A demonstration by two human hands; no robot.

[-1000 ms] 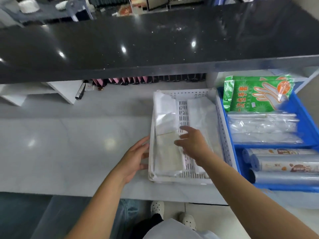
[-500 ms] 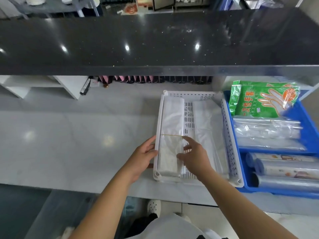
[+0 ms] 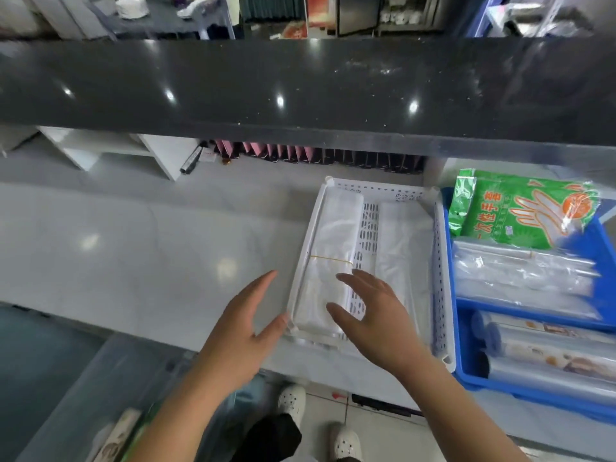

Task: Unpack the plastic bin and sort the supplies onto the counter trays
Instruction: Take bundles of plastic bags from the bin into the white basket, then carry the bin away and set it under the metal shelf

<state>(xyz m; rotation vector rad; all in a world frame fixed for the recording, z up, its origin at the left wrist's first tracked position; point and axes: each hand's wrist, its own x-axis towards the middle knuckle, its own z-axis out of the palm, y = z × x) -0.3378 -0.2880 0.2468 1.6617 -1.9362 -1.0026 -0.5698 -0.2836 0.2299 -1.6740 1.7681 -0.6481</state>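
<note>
Two hands open over the work, nothing gripped: we read the step as a bundle just set in a tray, with the next item to fetch from the bin.

Largest first: the pale grey glossy stone bench (image 3: 140, 261) carries both trays, under a dark speckled upper ledge (image 3: 300, 88). The clear, soft-walled plastic bin (image 3: 100, 395) sits low at bottom left, below the bench edge; contents blurred, one roll-like pack shows. The blue rigid plastic tray (image 3: 600, 241) at right holds a green printed glove packet (image 3: 520, 208), clear film sleeves (image 3: 520, 271) and printed rolls (image 3: 550, 348), slick and cylindrical. Touching it on the left, the white perforated plastic tray (image 3: 440, 261) holds two flat stacks of thin translucent bags; the left stack (image 3: 333, 235) is cinched by a yellow rubber band (image 3: 330, 258), the right stack (image 3: 403, 248) lies loose.

Left hand (image 3: 243, 331) hovers beside the tray's near-left corner, thumb at the rim. Right hand (image 3: 370, 315), fingers spread, is over the banded stack's near end; contact unclear.

To do it well, we'd square the limp stack against the tray wall; slippery film slides.
</note>
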